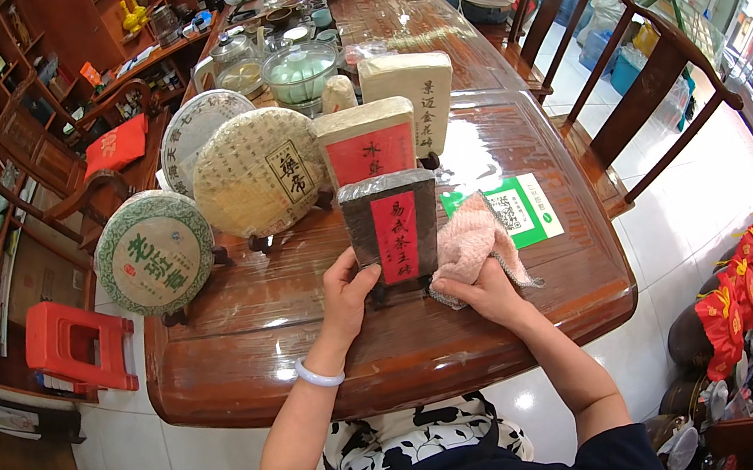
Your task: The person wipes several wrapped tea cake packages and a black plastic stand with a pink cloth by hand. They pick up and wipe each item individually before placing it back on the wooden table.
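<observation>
A dark wrapped tea brick (pixel 363 233) with a red paper strip stands upright near the front of the glossy wooden table (pixel 281 380). My left hand (pixel 347 293) grips its lower left edge, the thumb on the front face. In my right hand (pixel 485 291) is a bunched pink cloth (pixel 472 241) with a grey edge, held against the brick's lower right side. Directly behind stands a paler tea brick (pixel 364 120) with a red label. A taller cream-wrapped tea brick (pixel 405 75) is farther back. The foot of the dark brick's stand is mostly hidden.
Round wrapped tea cakes, one green-rimmed (pixel 118 269), one tan (pixel 239 184) and one white (pixel 196 112), lean on dark stands at left. A green printed card (pixel 538 206) lies right of the cloth. Glass teaware (pixel 299 75) stands behind; wooden chairs (pixel 637 128) line the right side.
</observation>
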Tool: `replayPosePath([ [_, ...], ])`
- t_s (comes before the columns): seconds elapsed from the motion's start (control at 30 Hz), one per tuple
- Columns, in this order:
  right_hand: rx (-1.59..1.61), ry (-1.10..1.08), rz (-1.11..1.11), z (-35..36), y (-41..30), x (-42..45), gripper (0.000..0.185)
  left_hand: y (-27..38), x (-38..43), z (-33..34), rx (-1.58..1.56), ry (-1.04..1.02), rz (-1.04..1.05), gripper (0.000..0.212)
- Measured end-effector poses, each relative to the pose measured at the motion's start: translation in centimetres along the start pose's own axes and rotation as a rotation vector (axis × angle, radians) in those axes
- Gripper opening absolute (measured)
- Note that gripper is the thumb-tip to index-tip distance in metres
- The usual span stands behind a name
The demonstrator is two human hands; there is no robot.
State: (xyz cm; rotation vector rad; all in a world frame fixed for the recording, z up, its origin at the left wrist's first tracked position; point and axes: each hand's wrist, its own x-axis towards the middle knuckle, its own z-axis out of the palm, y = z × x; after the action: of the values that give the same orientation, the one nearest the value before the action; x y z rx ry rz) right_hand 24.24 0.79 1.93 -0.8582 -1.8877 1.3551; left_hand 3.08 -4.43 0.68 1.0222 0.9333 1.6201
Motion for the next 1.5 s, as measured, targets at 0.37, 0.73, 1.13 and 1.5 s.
replayPosePath([
  [0.37,-0.119,0.14,-0.189,1.9,-0.2,-0.3,0.02,0.1,-0.1,-0.1,-0.011,-0.014,-0.011,0.028],
  [0.73,-0.3,0.23,-0.316,2.5,1.1,-1.0,0.023,0.1,0.0,0.1,-0.039,0.001,-0.02,0.026],
  [1.13,-0.287,0.256,-0.203,2.2,1.3,-1.8,0.027,-0.2,-0.4,0.3,0.008,-0.003,-0.056,0.03],
  [1.5,-0.463,0.334,-0.428,1.5,1.4,-1.3,0.02,0.5,-0.2,1.2,0.025,-0.024,-0.001,0.026],
])
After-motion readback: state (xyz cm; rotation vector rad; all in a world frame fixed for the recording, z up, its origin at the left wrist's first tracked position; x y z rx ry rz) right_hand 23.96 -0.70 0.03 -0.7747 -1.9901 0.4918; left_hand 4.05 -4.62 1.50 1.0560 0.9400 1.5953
